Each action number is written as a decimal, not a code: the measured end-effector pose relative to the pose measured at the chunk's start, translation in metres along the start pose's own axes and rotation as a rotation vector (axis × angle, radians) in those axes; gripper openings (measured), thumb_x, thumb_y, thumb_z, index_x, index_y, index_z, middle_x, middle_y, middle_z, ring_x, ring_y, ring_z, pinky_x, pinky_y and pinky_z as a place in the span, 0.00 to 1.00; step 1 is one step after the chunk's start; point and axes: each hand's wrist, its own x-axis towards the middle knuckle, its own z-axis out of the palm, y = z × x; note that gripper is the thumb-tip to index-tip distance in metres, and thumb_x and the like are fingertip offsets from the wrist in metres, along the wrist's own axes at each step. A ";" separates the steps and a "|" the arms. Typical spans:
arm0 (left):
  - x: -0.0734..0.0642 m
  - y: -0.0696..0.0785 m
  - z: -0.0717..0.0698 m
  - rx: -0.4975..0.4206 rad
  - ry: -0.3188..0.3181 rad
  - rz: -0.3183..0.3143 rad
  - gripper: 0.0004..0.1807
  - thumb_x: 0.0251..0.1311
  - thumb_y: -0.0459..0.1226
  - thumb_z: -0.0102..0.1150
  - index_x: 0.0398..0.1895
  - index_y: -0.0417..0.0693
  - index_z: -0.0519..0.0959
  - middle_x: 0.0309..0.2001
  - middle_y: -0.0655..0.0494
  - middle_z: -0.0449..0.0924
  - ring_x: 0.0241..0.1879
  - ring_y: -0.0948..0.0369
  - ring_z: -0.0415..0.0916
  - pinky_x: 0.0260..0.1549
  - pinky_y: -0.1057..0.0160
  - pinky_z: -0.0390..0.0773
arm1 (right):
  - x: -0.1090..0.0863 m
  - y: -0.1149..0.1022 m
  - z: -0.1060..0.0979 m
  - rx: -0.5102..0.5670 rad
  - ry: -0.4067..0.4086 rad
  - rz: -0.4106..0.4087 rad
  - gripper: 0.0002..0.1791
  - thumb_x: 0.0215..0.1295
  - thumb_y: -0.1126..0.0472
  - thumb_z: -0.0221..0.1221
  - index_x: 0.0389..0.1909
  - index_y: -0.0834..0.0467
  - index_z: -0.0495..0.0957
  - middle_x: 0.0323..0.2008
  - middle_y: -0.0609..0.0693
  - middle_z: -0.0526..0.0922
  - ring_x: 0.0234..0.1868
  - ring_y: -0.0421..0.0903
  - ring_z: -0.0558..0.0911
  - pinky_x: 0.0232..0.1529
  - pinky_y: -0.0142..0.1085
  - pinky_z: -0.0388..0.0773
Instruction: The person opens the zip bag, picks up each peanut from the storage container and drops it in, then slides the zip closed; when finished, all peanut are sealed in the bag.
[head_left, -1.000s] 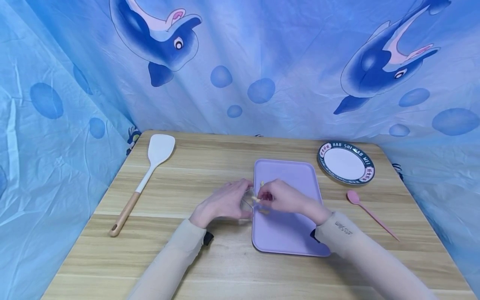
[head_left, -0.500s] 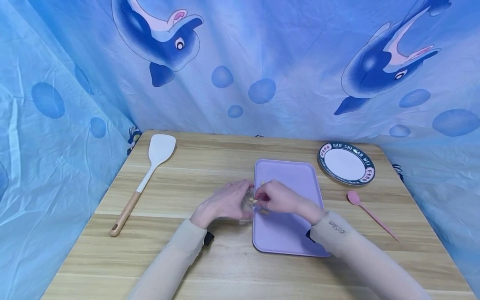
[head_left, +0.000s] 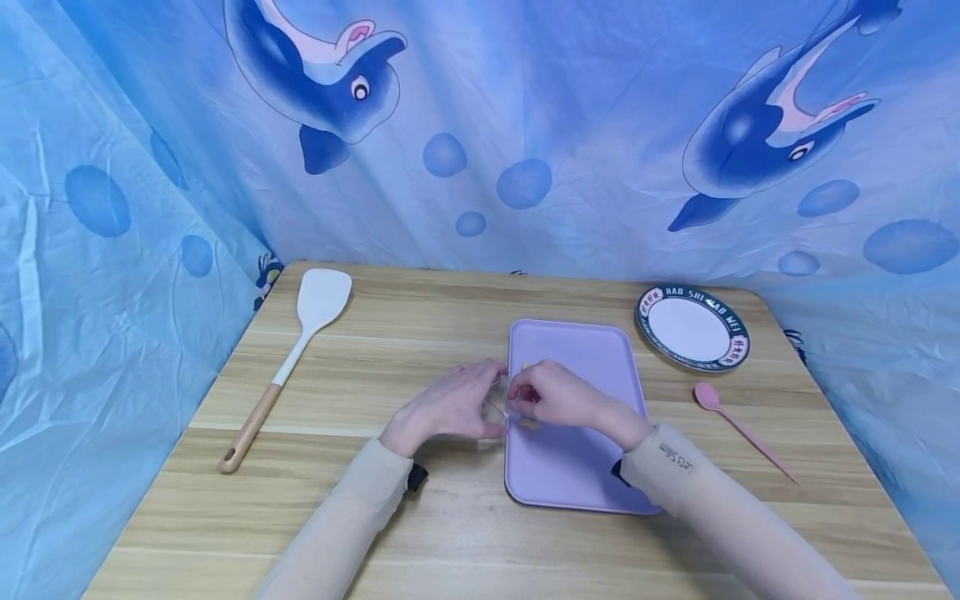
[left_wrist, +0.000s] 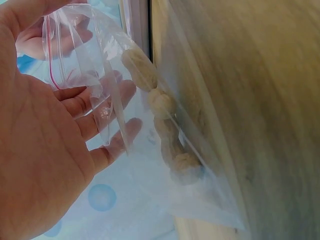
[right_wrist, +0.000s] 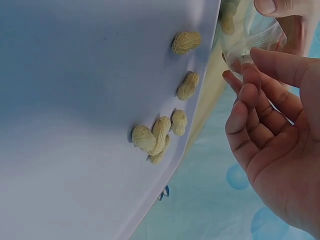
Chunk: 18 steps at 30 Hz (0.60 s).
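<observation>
My left hand (head_left: 453, 404) holds a clear zip bag (left_wrist: 112, 65) at the left edge of the lilac tray (head_left: 577, 467), its thumb and fingers around the bag's mouth. Several peanuts in their shells (left_wrist: 170, 135) lie inside the bag, seen through the plastic. Just to the right, over the tray, my right hand (head_left: 558, 393) is close to the bag's mouth with loosely bent fingers. No peanut shows between its fingertips (right_wrist: 257, 52). Several more peanuts (right_wrist: 186, 42) lie on the tray along one side, mostly covered by my right hand in the head view.
A white spatula with a wooden handle (head_left: 255, 425) lies on the left of the wooden table (head_left: 360, 533). To the right of the tray are a green-rimmed plate (head_left: 690, 327) and a pink spoon (head_left: 707, 396). A blue dolphin-print cloth (head_left: 480, 108) hangs behind the table.
My right hand has moved slightly left to the bag's mouth. The peanut seen at its fingertips earlier is no longer visible there. My left hand and the bag have stayed nearly still.
</observation>
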 end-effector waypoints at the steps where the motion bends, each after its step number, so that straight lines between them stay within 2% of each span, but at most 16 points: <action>1: 0.000 0.000 0.000 0.002 -0.002 -0.003 0.51 0.46 0.57 0.74 0.71 0.44 0.64 0.63 0.54 0.73 0.61 0.57 0.71 0.62 0.52 0.68 | 0.000 0.000 -0.001 0.006 0.000 0.004 0.04 0.60 0.67 0.66 0.36 0.58 0.86 0.23 0.38 0.78 0.24 0.34 0.74 0.29 0.31 0.76; 10: 0.001 0.000 0.000 0.010 0.009 -0.003 0.49 0.47 0.56 0.73 0.70 0.45 0.65 0.61 0.54 0.74 0.60 0.57 0.72 0.61 0.51 0.69 | -0.006 0.007 -0.017 0.017 0.053 -0.002 0.06 0.59 0.70 0.65 0.37 0.61 0.85 0.22 0.40 0.77 0.22 0.35 0.72 0.26 0.31 0.73; 15: 0.000 0.001 0.000 0.008 0.005 -0.020 0.49 0.46 0.57 0.73 0.69 0.46 0.66 0.62 0.55 0.74 0.61 0.58 0.71 0.64 0.51 0.66 | -0.009 0.013 -0.032 0.067 0.073 0.050 0.04 0.62 0.69 0.64 0.38 0.63 0.84 0.24 0.46 0.81 0.23 0.38 0.77 0.26 0.33 0.76; 18: 0.000 0.001 -0.001 0.011 0.000 -0.030 0.49 0.46 0.58 0.73 0.69 0.46 0.66 0.62 0.55 0.74 0.61 0.58 0.70 0.64 0.51 0.66 | -0.011 0.020 -0.036 0.070 0.096 0.086 0.03 0.63 0.68 0.65 0.37 0.62 0.84 0.25 0.46 0.82 0.25 0.39 0.78 0.28 0.33 0.77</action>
